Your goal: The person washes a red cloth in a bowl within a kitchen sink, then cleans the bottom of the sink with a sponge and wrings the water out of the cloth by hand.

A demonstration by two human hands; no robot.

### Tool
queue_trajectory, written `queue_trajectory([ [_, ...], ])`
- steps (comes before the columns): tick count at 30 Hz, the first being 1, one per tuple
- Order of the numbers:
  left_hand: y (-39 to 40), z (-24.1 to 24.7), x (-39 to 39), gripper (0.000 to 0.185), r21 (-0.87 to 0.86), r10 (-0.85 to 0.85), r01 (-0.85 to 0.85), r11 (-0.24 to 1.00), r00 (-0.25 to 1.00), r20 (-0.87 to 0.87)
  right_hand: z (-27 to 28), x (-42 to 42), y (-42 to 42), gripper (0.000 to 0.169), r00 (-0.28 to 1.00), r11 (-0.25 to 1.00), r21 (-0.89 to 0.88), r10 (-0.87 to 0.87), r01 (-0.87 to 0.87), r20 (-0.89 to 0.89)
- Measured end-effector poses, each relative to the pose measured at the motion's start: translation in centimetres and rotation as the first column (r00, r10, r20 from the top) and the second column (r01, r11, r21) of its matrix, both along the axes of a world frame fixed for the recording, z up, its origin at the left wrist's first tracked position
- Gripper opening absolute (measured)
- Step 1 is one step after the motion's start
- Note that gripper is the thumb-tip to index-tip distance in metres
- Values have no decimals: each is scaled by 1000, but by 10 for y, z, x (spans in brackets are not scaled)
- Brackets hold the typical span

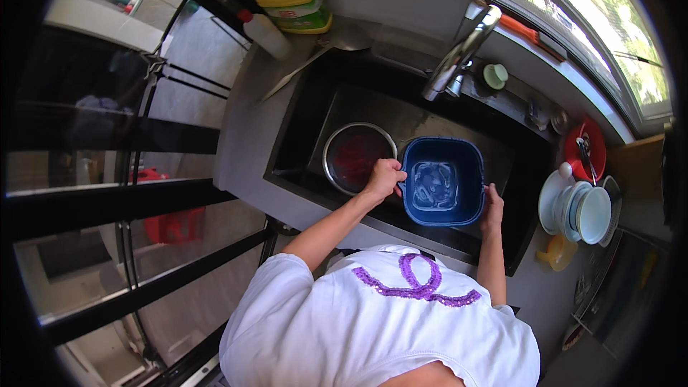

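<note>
A square blue plastic basin (pixel 435 185) is held over the dark sink (pixel 301 134), with a little water or wet shine on its bottom. My left hand (pixel 384 178) grips the handle at its left rim. At the opposite side, my right hand (pixel 492 208) holds the basin's right edge, its fingers partly hidden by the wall. Left of the basin, a round metal bowl (pixel 361 157) stands in the sink with something dark red inside. The chrome faucet (pixel 462 54) rises behind the basin, its spout pointing toward the sink.
A yellow and green detergent jug (pixel 294 5), a white bottle with red cap (pixel 266 36) and a ladle (pixel 344 37) occupy the back left. Stacked bowls (pixel 591 215), a red colander-like bowl (pixel 586 145) and an orange cup (pixel 560 253) stand right. An orange-handled tool (pixel 518 28) lies on the windowsill.
</note>
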State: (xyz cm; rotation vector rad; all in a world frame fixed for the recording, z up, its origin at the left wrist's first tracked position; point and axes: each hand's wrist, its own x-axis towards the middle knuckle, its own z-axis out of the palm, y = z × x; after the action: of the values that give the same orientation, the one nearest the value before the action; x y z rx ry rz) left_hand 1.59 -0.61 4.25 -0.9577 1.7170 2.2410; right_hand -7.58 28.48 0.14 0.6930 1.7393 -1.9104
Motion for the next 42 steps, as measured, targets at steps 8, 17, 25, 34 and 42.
queue_trajectory([
  [8, -100, 65, 69, 21, 27, 423, -422, 906, 906, -8, -44, 4, -54, 17, 865, 883, 44, 446, -467, 229],
  [17, -200, 65, 208, 27, -118, 836, -845, 522, 534, -125, -91, 37, -206, 39, 614, 576, 239, 777, -782, 137],
  [25, -223, 30, 264, 18, -134, 865, -863, 487, 498, -63, -109, 25, -212, 37, 561, 403, 493, 797, -771, 225],
  [34, -253, 9, 324, 16, -392, 924, -865, 314, 372, -82, -51, 8, -136, 19, 642, 569, 325, 742, -755, 194],
  [42, -139, -4, 215, 29, -939, 436, -236, 249, 893, -109, -48, -12, -13, 21, 766, 664, 399, 612, -632, 194],
])
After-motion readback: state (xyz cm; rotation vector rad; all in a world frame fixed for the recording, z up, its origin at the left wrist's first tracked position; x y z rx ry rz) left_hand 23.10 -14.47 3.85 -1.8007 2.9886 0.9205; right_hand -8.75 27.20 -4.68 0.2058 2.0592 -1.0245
